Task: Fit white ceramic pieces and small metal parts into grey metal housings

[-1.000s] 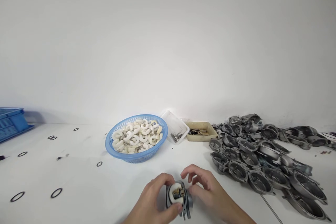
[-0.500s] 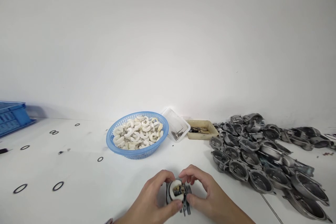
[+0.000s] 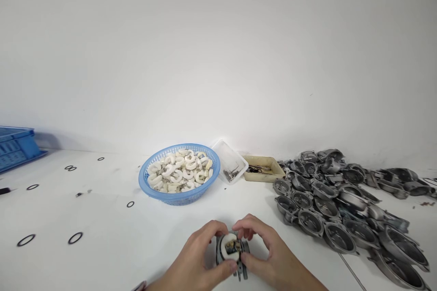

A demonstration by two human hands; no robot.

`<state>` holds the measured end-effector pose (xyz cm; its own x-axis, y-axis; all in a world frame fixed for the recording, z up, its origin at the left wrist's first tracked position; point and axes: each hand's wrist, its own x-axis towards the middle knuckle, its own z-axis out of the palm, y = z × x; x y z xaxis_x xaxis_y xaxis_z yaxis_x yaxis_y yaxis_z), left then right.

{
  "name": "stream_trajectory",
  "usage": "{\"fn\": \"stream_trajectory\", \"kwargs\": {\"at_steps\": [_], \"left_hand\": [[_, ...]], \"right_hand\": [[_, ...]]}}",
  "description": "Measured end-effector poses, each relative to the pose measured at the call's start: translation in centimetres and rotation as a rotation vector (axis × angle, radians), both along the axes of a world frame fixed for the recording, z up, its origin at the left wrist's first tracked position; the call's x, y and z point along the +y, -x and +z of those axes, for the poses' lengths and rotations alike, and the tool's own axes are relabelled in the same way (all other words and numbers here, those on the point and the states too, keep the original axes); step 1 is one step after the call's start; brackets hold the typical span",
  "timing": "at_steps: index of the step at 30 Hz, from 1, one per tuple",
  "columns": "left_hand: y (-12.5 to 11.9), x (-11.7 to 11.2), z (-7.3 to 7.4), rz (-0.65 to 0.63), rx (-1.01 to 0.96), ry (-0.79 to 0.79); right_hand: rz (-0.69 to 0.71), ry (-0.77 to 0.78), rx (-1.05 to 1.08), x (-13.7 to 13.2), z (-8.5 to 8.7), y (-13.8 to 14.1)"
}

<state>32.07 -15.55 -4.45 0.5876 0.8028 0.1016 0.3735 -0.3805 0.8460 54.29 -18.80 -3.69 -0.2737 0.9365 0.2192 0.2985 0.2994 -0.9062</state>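
A grey metal carburetor body (image 3: 246, 248) is held between my two hands, low in the middle of the view. Set in its top is a white C-shaped float (image 3: 225, 253), with small brass parts (image 3: 231, 244) inside the curve. My left hand (image 3: 201, 254) grips the left side, its thumb lying across the front of the float and its index finger at the back. My right hand (image 3: 264, 250) curls around the right side, with the thumb against the metal near the float's open end. Whatever lies under the fingers is hidden.
A blue basket (image 3: 146, 186) holds many white floats. Beside it are a clear tray (image 3: 223, 149) with metal pins and a beige tray (image 3: 273, 162). Grey metal bowls (image 3: 310, 223) are heaped at right. Black rings (image 3: 75, 238) lie at left, near a blue crate (image 3: 20, 148).
Both hands keep nearly the same hold on the carburetor body, the right thumb having shifted very slightly. The view has tilted a little.
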Motion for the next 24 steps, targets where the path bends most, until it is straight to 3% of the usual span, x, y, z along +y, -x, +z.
{"fn": "stream_trajectory", "kwargs": {"at_steps": [9, 24], "left_hand": [[-0.1, 0.2, -0.2, -0.024, -0.016, -0.018], [-0.1, 0.1, 0.1, -0.042, -0.002, -0.036]], "right_hand": [[-0.005, -0.060, 0.014, 0.3, -1.2, -0.1], [0.003, -0.069, 0.008, 0.2, -1.1, -0.2]]}}
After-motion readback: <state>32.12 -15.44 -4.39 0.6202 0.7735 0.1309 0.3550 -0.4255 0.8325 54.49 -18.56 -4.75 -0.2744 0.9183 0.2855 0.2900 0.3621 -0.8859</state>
